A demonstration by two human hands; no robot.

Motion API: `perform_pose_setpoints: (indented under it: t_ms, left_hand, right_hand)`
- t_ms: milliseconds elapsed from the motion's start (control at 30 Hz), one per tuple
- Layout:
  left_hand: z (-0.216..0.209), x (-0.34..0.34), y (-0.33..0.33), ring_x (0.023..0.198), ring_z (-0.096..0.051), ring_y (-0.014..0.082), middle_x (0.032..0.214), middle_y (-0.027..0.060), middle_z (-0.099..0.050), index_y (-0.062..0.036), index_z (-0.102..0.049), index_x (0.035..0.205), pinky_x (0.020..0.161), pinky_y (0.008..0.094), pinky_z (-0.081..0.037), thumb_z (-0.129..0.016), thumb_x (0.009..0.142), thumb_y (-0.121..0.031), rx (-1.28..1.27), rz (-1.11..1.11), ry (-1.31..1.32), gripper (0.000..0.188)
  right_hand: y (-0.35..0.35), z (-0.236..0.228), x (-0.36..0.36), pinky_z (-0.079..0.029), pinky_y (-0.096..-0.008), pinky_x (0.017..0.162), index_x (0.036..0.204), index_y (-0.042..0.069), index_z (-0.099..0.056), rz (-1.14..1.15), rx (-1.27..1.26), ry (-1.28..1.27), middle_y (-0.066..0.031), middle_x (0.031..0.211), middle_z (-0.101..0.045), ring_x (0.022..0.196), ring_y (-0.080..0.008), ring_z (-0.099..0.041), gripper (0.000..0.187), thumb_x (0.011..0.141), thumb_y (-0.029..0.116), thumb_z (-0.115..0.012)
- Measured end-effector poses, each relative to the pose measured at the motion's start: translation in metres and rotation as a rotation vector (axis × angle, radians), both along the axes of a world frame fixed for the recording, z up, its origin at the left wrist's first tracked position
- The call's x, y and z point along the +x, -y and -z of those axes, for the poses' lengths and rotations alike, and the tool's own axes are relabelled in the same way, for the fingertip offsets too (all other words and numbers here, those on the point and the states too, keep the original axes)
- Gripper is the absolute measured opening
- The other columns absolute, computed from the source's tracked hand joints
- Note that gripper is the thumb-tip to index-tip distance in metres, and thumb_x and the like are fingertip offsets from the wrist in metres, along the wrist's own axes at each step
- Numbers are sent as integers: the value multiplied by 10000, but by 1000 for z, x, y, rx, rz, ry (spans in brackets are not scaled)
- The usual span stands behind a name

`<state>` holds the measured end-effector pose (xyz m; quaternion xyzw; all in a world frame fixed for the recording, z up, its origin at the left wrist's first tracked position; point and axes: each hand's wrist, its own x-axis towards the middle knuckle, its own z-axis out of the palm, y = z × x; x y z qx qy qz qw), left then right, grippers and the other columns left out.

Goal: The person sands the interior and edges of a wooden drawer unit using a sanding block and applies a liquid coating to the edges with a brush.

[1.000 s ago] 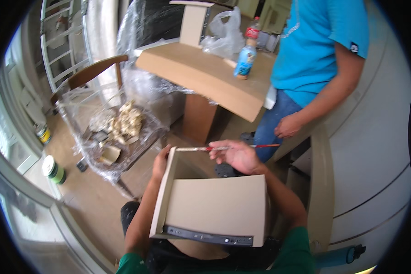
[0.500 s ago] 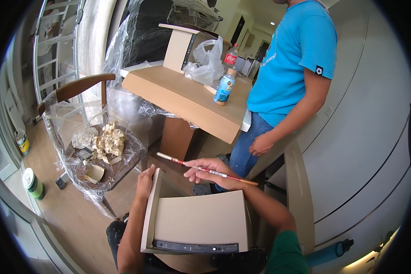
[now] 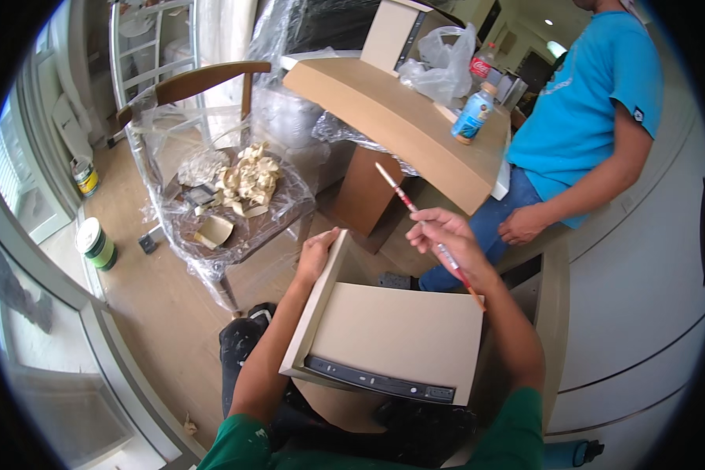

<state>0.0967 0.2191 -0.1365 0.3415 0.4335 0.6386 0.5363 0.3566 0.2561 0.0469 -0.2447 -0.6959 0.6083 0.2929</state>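
Left of the drawer (image 3: 399,325), a plastic-draped chair (image 3: 211,84) bears crumpled beige scraps (image 3: 248,182).

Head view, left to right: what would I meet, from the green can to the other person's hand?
Green can, crumpled scraps, left hand, right hand with brush, other person's hand.

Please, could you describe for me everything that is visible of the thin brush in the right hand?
The thin brush has a slender, straight handle, mostly red, with a paler marked stretch and a brownish lower end; its narrow tip is whitish. It may be painted wood, but I cannot be sure. The fingers and thumb of the right hand hold it around the middle. It slants, tip toward the upper left, tail toward the lower right by the beige drawer-like box. The tip appears to touch nothing.
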Motion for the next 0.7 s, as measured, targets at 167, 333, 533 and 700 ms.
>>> perform_pose_setpoints:
  t_ms: [167, 333, 533, 700]
  left_hand:
    - [14, 8, -10, 861, -637, 76, 975, 4, -762, -13, -797, 1109, 808, 250, -481, -602, 1093, -310, 27, 8, 126, 356]
    - [3, 8, 2, 785, -637, 61, 907, -8, -749, -26, -790, 1074, 740, 237, -494, -617, 1088, -257, 8, -21, 221, 290]
    - [-3, 12, 6, 737, -631, 54, 881, -13, -729, -34, -772, 1077, 689, 241, -518, -603, 1092, -238, 1, 73, 331, 265]
    - [13, 7, -4, 756, -626, 68, 898, -13, -728, -42, -786, 1123, 692, 231, -495, -606, 1080, -255, 2, -36, 154, 282]
  right_hand:
    - [-18, -46, 6, -567, -290, 789, 1309, 83, -485, -51, -3, 112, -253, 1168, -742, 955, -212, -745, 245, 1103, 188, -564]
    - [-34, -63, -6, -538, -279, 762, 1467, 26, -500, -122, 126, 415, -175, 1168, -741, 953, -167, -719, 402, 1090, 155, -552]
    - [-76, 12, 3, -517, -270, 797, 1378, 13, -639, -224, 292, 531, -63, 1183, -721, 971, -94, -630, 345, 1041, 58, -584]
    - [-81, 55, 14, -519, -278, 791, 1251, 12, -733, -119, 57, 437, -44, 1164, -706, 937, -88, -623, 248, 1022, 80, -667]
